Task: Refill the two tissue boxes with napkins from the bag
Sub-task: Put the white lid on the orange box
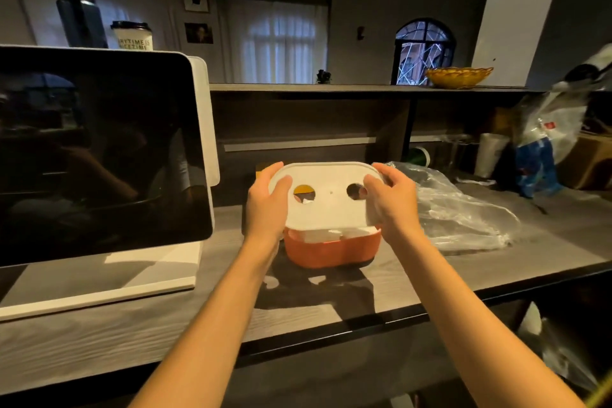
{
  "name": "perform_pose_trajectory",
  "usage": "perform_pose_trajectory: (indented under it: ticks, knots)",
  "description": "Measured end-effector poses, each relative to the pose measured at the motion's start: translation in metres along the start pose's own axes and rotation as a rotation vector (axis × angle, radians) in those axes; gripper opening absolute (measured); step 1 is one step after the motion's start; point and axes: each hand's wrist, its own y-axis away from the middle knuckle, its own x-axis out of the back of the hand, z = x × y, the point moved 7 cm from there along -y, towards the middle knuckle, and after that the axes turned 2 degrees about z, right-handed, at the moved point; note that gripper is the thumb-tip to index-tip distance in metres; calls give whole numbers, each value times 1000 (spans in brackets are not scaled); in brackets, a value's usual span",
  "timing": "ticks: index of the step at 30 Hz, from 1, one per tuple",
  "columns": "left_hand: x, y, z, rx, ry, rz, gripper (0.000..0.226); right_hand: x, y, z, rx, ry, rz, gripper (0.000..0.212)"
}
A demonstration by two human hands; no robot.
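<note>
Both forearms reach in to the white lid [326, 205], left hand [266, 205] and right hand [390, 200] gripping its short ends, long axis crosswise, tilted above the napkin-filled orange box [331, 250] on the surface [99, 325].

Grey wood-grain counter [99, 334] with screen stand [109, 278], orange tissue box [331, 252], seemingly empty clear bag [463, 215].
</note>
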Motion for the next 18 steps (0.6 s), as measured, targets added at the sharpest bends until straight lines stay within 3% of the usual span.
perform_pose_trajectory:
  ticks: [8,14,18]
  knots:
    - [-26,-34,-14,121,-256,6,27,-18,-49,19,-155,259,-72,41]
    - [-47,-36,-48,195,-498,-112,52,-19,-62,55,-194,513,-136,23]
    - [-48,-26,-57,199,-586,-123,40,-21,-61,73,-167,604,-183,33]
